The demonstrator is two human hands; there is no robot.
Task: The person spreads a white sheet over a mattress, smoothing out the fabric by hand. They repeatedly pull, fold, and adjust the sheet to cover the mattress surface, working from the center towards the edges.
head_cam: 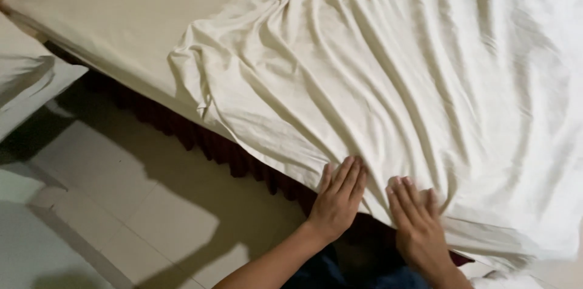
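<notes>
A wrinkled white sheet [376,76] lies spread over a bed [121,16], its folds running toward the near edge. My left hand [337,199] rests flat on the sheet's hanging edge, fingers together and pointing up. My right hand [416,223] presses flat on the sheet just to the right, fingers slightly apart. Neither hand grips the cloth. The sheet's loose corner [188,58] lies on the bare mattress cover to the left.
A dark red bed skirt [212,143] hangs below the mattress edge. Pale floor tiles [121,204] lie at the lower left. Another white bedding piece [27,82] shows at the left edge.
</notes>
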